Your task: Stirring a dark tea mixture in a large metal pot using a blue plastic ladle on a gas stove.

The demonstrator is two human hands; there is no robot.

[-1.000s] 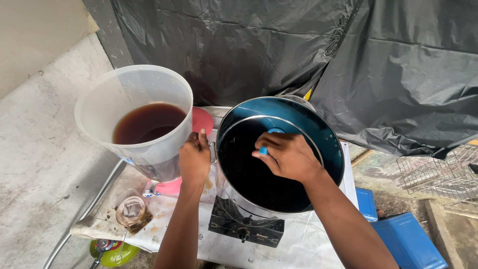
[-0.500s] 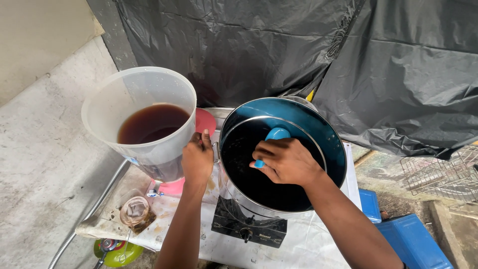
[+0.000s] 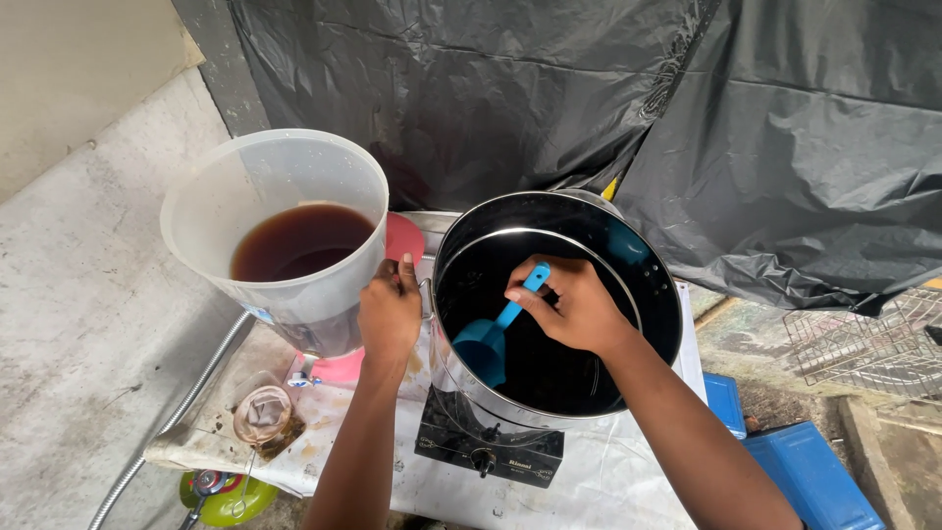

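A blue scoop (image 3: pixel 491 344) sits inside the tall steel pot (image 3: pixel 648 270), its bowl low against the dark inner wall on the near left side and its thin handle slanting up to the right. The right hand (image 3: pixel 574 309) reaches down over the pot's rim and is closed on the upper end of that handle, fingers curled round it with the thumb pressing on top; the tip of the handle shows just above the knuckles. The bowl of the scoop lies below and to the left of the hand, deeper in the pot.

The left hand (image 3: pixel 390 312) is outside the pot, just to its left, wrapped round a small side handle at the pot's rim, fingers folded, the back of the hand facing up. It lies between the pot and a large translucent plastic bucket (image 3: pixel 201 211) that holds dark brown liquid (image 3: pixel 299 240); the hand looks to be touching or very nearly touching the bucket's wall, which of the two I cannot tell.

The pot stands on a black single-burner stove (image 3: pixel 488 451), which rests on a table covered with white cloth (image 3: pixel 589 486). A pink lid (image 3: pixel 404 238) shows behind the bucket. A small strainer (image 3: pixel 263 417) lies on the cloth near the bucket's base. Black plastic sheeting (image 3: pixel 589 88) hangs behind everything
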